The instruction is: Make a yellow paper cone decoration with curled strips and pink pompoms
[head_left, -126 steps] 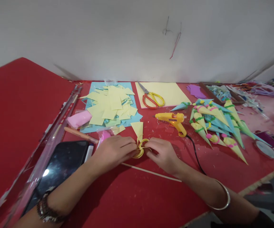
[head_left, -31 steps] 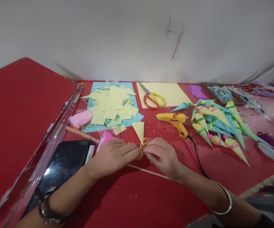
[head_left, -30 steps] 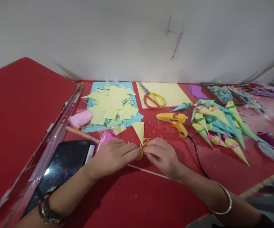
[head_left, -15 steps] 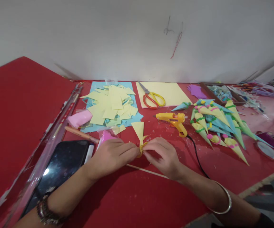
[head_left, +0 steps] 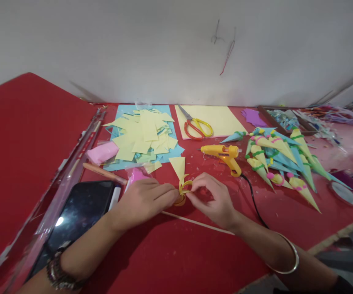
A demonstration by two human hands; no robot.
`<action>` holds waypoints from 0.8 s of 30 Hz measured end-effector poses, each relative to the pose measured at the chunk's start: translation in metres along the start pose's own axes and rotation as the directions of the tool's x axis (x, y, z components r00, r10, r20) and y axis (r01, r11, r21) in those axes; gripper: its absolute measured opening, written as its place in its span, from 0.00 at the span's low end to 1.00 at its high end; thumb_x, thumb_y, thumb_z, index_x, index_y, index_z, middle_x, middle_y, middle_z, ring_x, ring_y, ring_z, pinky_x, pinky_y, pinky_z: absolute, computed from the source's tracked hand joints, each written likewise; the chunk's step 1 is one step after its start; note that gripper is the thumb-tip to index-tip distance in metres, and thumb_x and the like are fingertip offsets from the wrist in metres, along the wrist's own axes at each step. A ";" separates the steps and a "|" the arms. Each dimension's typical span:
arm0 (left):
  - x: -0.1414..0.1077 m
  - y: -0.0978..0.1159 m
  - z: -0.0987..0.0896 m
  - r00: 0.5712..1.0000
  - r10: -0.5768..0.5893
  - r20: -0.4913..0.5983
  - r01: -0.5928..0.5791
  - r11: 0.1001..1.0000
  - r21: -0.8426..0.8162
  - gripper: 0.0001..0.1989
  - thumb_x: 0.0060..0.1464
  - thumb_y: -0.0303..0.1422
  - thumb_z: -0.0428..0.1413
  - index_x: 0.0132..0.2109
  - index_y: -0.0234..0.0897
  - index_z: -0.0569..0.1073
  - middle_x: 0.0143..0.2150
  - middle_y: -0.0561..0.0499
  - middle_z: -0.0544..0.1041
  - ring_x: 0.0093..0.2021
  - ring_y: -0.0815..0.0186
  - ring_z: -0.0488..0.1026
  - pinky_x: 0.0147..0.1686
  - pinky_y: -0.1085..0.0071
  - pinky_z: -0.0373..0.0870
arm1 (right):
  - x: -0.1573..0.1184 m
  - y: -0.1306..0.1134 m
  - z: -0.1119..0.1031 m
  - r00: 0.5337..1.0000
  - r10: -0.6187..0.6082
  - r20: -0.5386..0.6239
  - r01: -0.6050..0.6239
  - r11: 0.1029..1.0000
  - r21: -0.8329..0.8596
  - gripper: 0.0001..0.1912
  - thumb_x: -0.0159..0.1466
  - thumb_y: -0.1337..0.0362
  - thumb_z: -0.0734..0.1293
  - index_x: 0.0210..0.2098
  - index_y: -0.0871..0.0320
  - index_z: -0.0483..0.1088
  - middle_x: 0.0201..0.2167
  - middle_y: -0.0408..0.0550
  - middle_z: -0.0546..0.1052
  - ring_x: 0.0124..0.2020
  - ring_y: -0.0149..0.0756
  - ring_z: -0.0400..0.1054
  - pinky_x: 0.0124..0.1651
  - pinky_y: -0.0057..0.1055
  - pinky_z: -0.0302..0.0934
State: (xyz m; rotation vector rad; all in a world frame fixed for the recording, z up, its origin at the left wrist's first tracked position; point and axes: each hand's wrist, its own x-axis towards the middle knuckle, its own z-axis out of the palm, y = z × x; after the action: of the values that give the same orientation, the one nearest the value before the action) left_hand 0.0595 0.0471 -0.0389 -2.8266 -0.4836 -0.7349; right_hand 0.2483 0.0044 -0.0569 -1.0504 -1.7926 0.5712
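Note:
Low over the red table, my left hand [head_left: 152, 200] pinches a looped yellow paper strip [head_left: 187, 185] by its left side. The fingertips of my right hand [head_left: 215, 200] are closed on the right side of the same strip, whose loops show between both hands. Right behind the loops lies a pale yellow paper piece [head_left: 178, 167] with a wide top and narrow lower end; I cannot tell if it is joined to them. A thin pale stick [head_left: 197, 223] lies on the table in front of my hands. A yellow glue gun [head_left: 222, 153] rests beyond my right hand.
Yellow paper scraps [head_left: 147, 130] lie on blue sheets, with scissors [head_left: 195, 124] on a cream sheet beside them. Decorated paper cones [head_left: 280, 155] are heaped at right. A black phone [head_left: 81, 208] and pink packets [head_left: 103, 152] sit left. The glue gun's cord [head_left: 253, 200] runs forward.
My right hand has shifted slightly right, drawing the strip outward, so more of the yellow loops shows. My left hand stays almost in place.

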 end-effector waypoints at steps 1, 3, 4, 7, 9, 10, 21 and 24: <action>0.000 0.000 0.000 1.000 -0.001 -0.004 0.001 1.000 -0.001 0.09 0.58 0.25 0.42 0.33 0.36 0.65 0.24 0.55 0.72 0.21 0.73 0.65 0.24 0.76 0.60 | 0.000 0.000 0.000 1.000 0.008 -0.005 -0.008 1.000 0.011 0.05 0.55 0.71 0.64 0.27 0.57 0.62 0.25 0.42 0.67 0.27 0.29 0.62 0.30 0.26 0.59; 0.000 0.000 0.000 1.000 -0.005 -0.010 0.005 1.000 -0.002 0.09 0.58 0.26 0.42 0.33 0.36 0.65 0.24 0.55 0.72 0.21 0.73 0.65 0.24 0.76 0.60 | 0.000 0.000 0.000 1.000 0.027 -0.011 -0.027 0.999 0.034 0.05 0.55 0.71 0.63 0.26 0.57 0.61 0.24 0.41 0.66 0.26 0.29 0.61 0.30 0.26 0.59; -0.001 0.000 0.000 1.000 -0.008 -0.011 0.008 1.000 -0.004 0.09 0.58 0.26 0.43 0.32 0.36 0.65 0.23 0.55 0.71 0.21 0.73 0.64 0.24 0.76 0.60 | 0.000 -0.001 0.000 0.999 0.036 -0.013 -0.035 0.998 0.044 0.05 0.55 0.71 0.63 0.26 0.57 0.61 0.24 0.41 0.66 0.26 0.29 0.61 0.30 0.27 0.59; -0.001 0.000 0.001 1.000 -0.018 -0.011 0.018 1.000 -0.011 0.09 0.58 0.27 0.43 0.32 0.36 0.65 0.23 0.55 0.71 0.20 0.74 0.64 0.23 0.76 0.59 | 0.001 -0.002 -0.001 0.998 0.055 -0.014 -0.055 0.997 0.057 0.06 0.55 0.71 0.61 0.25 0.57 0.59 0.23 0.41 0.65 0.26 0.29 0.61 0.29 0.27 0.59; -0.001 0.000 0.001 1.000 -0.024 -0.007 0.024 1.000 -0.019 0.09 0.58 0.28 0.42 0.32 0.36 0.65 0.22 0.56 0.70 0.20 0.74 0.63 0.22 0.76 0.59 | 0.001 -0.002 -0.002 0.998 0.064 -0.010 -0.063 0.996 0.059 0.06 0.56 0.72 0.60 0.25 0.56 0.59 0.23 0.41 0.65 0.25 0.29 0.60 0.28 0.26 0.58; -0.001 0.000 0.001 1.000 -0.026 -0.006 0.026 0.999 -0.024 0.10 0.58 0.28 0.42 0.33 0.36 0.66 0.22 0.56 0.70 0.20 0.74 0.63 0.22 0.76 0.59 | 0.001 -0.001 -0.002 0.998 0.067 -0.003 -0.067 0.996 0.058 0.06 0.56 0.72 0.60 0.25 0.56 0.58 0.23 0.41 0.65 0.25 0.29 0.60 0.28 0.26 0.58; -0.001 0.000 0.001 1.000 -0.025 0.013 0.025 0.999 -0.030 0.09 0.58 0.27 0.41 0.34 0.37 0.65 0.23 0.56 0.71 0.21 0.73 0.64 0.23 0.76 0.60 | -0.003 0.005 0.000 0.992 0.124 0.009 -0.124 0.992 0.019 0.08 0.55 0.71 0.58 0.23 0.55 0.53 0.20 0.39 0.62 0.22 0.28 0.58 0.26 0.24 0.55; -0.001 0.000 0.001 1.000 -0.019 0.006 0.019 1.000 -0.007 0.09 0.57 0.25 0.42 0.33 0.37 0.65 0.23 0.56 0.71 0.20 0.73 0.63 0.21 0.75 0.58 | -0.002 0.007 0.001 0.994 0.113 -0.012 -0.113 0.994 0.016 0.09 0.54 0.72 0.59 0.23 0.55 0.52 0.20 0.39 0.62 0.23 0.28 0.59 0.26 0.24 0.56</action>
State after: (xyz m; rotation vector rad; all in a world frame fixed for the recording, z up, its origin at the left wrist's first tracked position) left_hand 0.0592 0.0471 -0.0400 -2.8355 -0.5103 -0.7333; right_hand 0.2505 0.0062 -0.0635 -1.1476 -1.7227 0.6442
